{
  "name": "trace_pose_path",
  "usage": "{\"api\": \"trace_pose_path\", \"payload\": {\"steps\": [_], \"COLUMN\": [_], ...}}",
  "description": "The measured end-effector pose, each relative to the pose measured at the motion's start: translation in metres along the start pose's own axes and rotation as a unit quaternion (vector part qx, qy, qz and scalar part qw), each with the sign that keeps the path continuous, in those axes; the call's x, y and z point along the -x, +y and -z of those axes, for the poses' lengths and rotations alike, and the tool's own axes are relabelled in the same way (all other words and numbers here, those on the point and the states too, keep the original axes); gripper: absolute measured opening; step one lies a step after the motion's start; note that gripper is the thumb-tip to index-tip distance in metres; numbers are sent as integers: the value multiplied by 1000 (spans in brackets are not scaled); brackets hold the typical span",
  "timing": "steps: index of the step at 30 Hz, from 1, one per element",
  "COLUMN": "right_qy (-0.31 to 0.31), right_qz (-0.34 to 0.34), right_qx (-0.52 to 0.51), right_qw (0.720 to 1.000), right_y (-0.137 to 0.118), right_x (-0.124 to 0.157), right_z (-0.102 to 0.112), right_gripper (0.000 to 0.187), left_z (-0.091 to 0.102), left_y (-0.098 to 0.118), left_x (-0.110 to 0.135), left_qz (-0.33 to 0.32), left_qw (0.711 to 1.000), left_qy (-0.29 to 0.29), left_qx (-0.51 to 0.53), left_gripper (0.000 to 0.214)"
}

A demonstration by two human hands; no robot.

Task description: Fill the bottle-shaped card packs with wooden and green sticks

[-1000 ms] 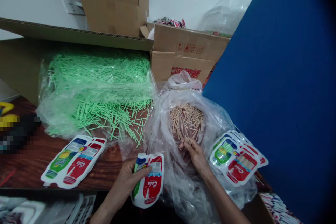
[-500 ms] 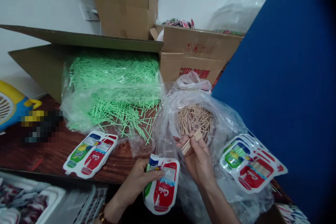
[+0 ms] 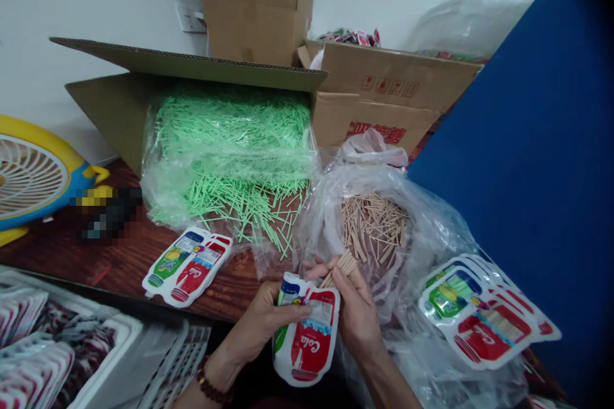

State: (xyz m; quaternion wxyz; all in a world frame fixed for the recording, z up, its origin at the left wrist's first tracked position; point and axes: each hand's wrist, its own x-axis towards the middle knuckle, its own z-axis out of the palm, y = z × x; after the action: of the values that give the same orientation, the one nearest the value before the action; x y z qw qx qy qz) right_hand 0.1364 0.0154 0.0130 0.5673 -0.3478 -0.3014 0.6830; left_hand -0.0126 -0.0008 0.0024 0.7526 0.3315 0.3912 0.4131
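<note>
My left hand point(image 3: 261, 324) is closed on a bottle-shaped Cola packet point(image 3: 307, 332), red and white with a green and blue half, held upright over the table's near edge. My right hand point(image 3: 352, 310) pinches a small bundle of tan wooden sticks point(image 3: 339, 266) right above the packet's top. Behind the hands lies an open clear plastic bag point(image 3: 384, 204) holding a heap of the same tan sticks point(image 3: 377, 227).
A cardboard box point(image 3: 192, 70) on its side spills green sticks point(image 3: 230, 160) in clear plastic onto the brown table point(image 3: 119, 255). Loose packets lie at left point(image 3: 188, 266) and stacked at right point(image 3: 484, 316). A blue panel point(image 3: 537, 160) stands right, a fan point(image 3: 33, 172) left, trays point(image 3: 62, 345) below.
My right hand lifted a bundle of tan sticks out of the bag and brought it back to the top of the packet. The view has shifted left.
</note>
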Motion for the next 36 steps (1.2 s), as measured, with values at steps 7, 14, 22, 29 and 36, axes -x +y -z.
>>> {"api": "trace_pose_path", "payload": {"steps": [7, 14, 22, 29, 36], "right_qy": [-91, -195, -132, -103, -56], "right_qz": [11, 83, -36, -100, -65], "right_qx": [110, 398, 213, 130, 139], "right_qw": [990, 893, 967, 981, 987], "right_y": [-12, -26, -10, 2, -5], "right_x": [-6, -5, -7, -2, -4], "right_z": [8, 12, 25, 21, 19], "right_gripper": [30, 35, 36, 32, 31], "left_z": [2, 9, 13, 14, 14], "left_y": [5, 7, 7, 10, 13], "left_x": [-5, -8, -13, -15, -16], "left_qz": [-45, -58, -65, -63, -34], "left_qw": [997, 997, 997, 997, 998], "left_qy": [36, 32, 35, 51, 29], "left_qx": [-48, -27, -39, -3, -34], "left_gripper": [21, 18, 15, 23, 24]}}
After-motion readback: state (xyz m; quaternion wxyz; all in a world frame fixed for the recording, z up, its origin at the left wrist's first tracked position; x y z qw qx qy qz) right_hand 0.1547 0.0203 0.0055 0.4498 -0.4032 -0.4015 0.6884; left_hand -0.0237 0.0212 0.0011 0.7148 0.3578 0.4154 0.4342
